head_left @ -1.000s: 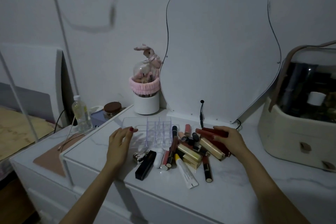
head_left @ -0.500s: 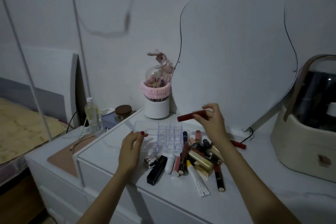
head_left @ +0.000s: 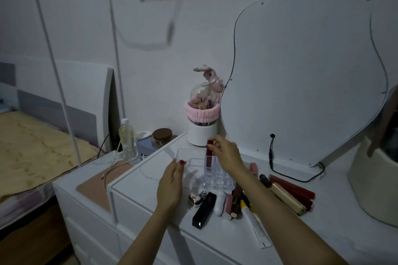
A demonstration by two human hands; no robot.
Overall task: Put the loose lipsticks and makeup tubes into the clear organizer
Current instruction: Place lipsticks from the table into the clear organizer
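Right hand (head_left: 227,156) pinches red tube (head_left: 209,154) upright, lower end inside back-left cell of organizer (head_left: 195,168); left hand (head_left: 171,183) open, fingertips on organizer's left side; loose tubes (head_left: 288,194) heaped on dresser (head_left: 323,232) right of organizer.

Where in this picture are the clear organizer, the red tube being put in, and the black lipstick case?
clear organizer (head_left: 217,182): head view, front wall of its slots.
red tube (head_left: 209,158): head view, middle of its body.
black lipstick case (head_left: 204,208): head view, its long top face.
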